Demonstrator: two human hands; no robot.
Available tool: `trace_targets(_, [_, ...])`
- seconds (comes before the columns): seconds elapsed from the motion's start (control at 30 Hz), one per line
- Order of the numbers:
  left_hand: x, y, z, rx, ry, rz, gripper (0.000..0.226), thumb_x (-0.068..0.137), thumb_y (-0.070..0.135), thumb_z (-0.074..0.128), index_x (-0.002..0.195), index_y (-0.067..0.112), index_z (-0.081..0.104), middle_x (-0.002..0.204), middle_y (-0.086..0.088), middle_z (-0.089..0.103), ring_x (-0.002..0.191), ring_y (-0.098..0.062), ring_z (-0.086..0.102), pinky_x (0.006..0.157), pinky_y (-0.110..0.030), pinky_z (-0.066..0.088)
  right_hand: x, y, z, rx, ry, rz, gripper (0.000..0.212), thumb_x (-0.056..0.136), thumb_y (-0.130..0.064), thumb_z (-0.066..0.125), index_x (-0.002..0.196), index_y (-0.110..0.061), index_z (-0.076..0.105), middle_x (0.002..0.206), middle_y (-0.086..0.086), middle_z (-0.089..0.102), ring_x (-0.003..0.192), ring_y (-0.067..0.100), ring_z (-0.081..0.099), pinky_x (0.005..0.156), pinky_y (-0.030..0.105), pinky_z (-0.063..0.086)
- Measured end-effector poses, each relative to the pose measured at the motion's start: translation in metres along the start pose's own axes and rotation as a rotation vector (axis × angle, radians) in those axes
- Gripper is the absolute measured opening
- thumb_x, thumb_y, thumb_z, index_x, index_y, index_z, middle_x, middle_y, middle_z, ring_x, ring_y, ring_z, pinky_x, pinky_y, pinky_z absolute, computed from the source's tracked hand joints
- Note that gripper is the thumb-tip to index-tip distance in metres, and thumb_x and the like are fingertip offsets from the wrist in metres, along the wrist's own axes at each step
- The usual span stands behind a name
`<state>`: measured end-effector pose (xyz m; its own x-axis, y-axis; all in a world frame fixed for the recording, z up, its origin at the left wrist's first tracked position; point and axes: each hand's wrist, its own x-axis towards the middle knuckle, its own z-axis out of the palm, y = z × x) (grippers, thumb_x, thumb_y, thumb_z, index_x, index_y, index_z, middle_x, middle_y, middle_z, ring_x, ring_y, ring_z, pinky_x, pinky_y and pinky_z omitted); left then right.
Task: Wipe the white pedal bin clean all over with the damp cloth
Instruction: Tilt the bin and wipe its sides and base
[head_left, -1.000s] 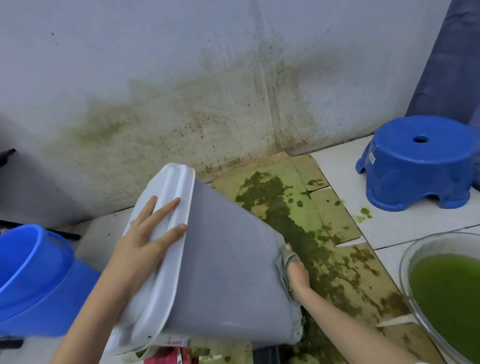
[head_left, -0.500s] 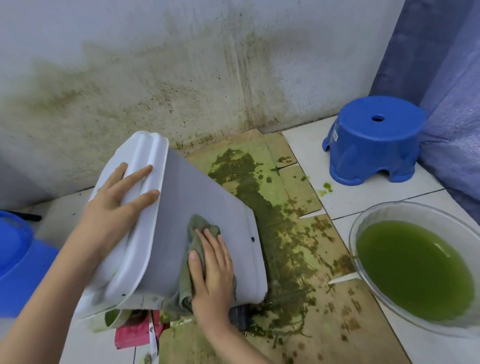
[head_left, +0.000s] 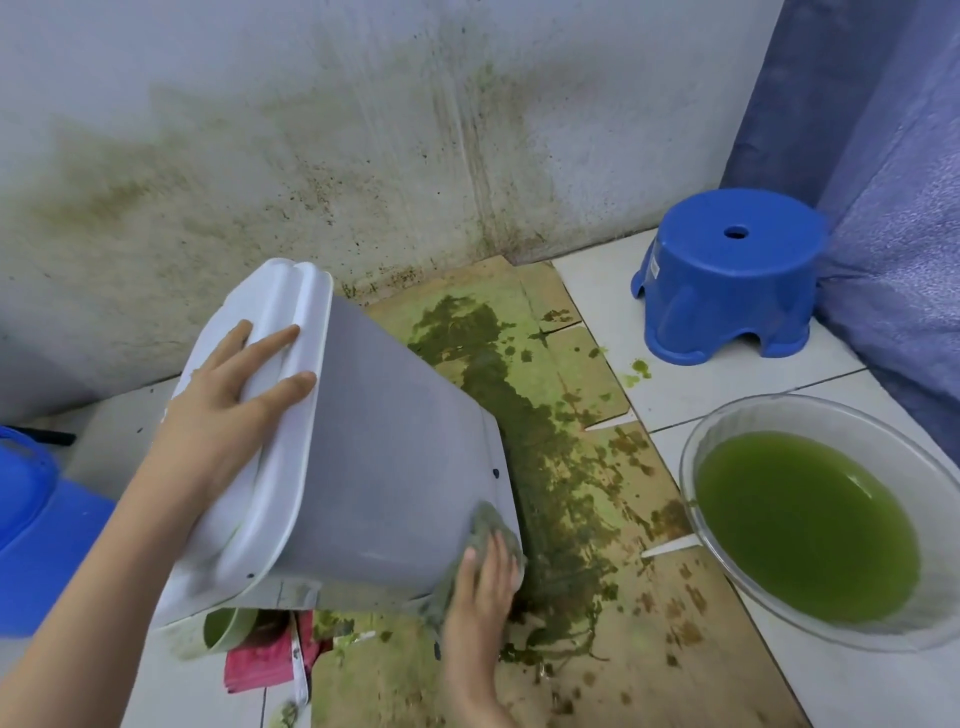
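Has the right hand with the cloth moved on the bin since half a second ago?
Yes. The right hand and cloth slid from the bin's side wall toward its bottom corner, away from the lid.

White tiled floor (head_left: 597, 291), dark grout lines, meeting a stained wall. On it:
- flattened brown cardboard (head_left: 691, 654), laid from the wall corner toward the camera, smeared with a dark green trail and spatter;
- blue plastic stool (head_left: 727, 275), on tile right of the cardboard, near the wall;
- clear bowl (head_left: 696, 452) of green liquid, on tile near the stool, rim overlapping the cardboard's right edge;
- green droplets (head_left: 640, 370) on tile beside the stool;
- pink item (head_left: 260, 660), partly hidden under the bin;
- blue bucket (head_left: 36, 545) at far left.
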<state>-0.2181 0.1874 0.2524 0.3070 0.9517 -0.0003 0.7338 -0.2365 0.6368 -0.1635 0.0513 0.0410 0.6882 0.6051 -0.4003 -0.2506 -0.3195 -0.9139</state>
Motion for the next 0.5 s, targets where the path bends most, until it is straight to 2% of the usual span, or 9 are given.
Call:
trace_targets(0.07, [0.000,-0.001,0.000,-0.021,0.008,0.003,0.039,0.088,0.042,0.061,0.117,0.063,0.047,0.150,0.030,0.021,0.139,-0.006,0.026,0.108,-0.032,0.022,-0.011,-0.034,0.010,-0.077,-0.084,-0.169,0.047,0.085,-0.069,0.007,0.129,-0.056,0.020,0.141,-0.041,0.010,0.139,-0.008,-0.001,0.118,0.031,0.006])
trace_targets(0.13, [0.002,-0.002,0.000,-0.030,0.004,0.008,0.038,0.087,0.041,0.061,0.114,0.065,0.048,0.149,0.031,0.021,0.139,-0.007,0.027,0.111,-0.034,0.022,-0.005,-0.068,0.019,-0.137,-0.197,-0.332,0.054,0.081,-0.067,0.009,0.131,-0.057,0.028,0.140,-0.044,0.012,0.139,-0.010,0.003,0.118,0.029,0.008])
trace_targets(0.2, [0.005,-0.005,0.000,-0.035,0.005,0.006,0.038,0.086,0.041,0.062,0.112,0.066,0.048,0.149,0.031,0.022,0.139,-0.006,0.026,0.113,-0.035,0.022,0.014,-0.101,0.031,-0.188,-0.335,-0.471,0.050,0.090,-0.057,0.021,0.138,-0.051,0.031,0.147,-0.035,0.019,0.141,-0.004,0.008,0.115,0.027,0.008])
trace_targets(0.27, [0.007,-0.009,-0.002,-0.038,0.013,-0.001,0.039,0.086,0.041,0.063,0.114,0.064,0.049,0.149,0.030,0.022,0.139,-0.004,0.025,0.112,-0.033,0.022,0.040,-0.123,0.045,-0.201,-0.434,-0.532,0.044,0.098,-0.047,0.031,0.142,-0.048,0.028,0.152,-0.025,0.020,0.143,0.003,0.009,0.114,0.030,0.009])
trace_targets(0.33, [0.007,-0.013,-0.006,-0.044,0.021,-0.015,0.039,0.087,0.041,0.062,0.117,0.062,0.050,0.149,0.031,0.023,0.139,-0.005,0.026,0.110,-0.032,0.023,0.072,-0.121,0.055,-0.197,-0.466,-0.505,0.044,0.100,-0.046,0.031,0.144,-0.046,0.024,0.155,-0.021,0.015,0.144,0.005,0.006,0.115,0.032,0.007])
trace_targets(0.4, [0.005,-0.016,-0.009,-0.046,0.023,-0.025,0.040,0.087,0.042,0.061,0.120,0.061,0.050,0.148,0.032,0.023,0.137,-0.005,0.028,0.107,-0.031,0.024,0.111,-0.092,0.054,-0.244,-0.419,-0.416,0.047,0.099,-0.050,0.026,0.145,-0.044,0.021,0.156,-0.020,0.011,0.145,0.006,0.002,0.116,0.035,0.005])
trace_targets(0.5, [0.005,-0.017,-0.009,-0.044,0.019,-0.025,0.040,0.087,0.042,0.061,0.122,0.060,0.050,0.149,0.031,0.023,0.136,-0.003,0.029,0.101,-0.027,0.025,0.151,-0.036,0.029,-0.223,-0.282,-0.150,0.048,0.100,-0.046,0.025,0.147,-0.036,0.023,0.157,-0.013,0.014,0.146,0.009,0.004,0.118,0.037,0.007])
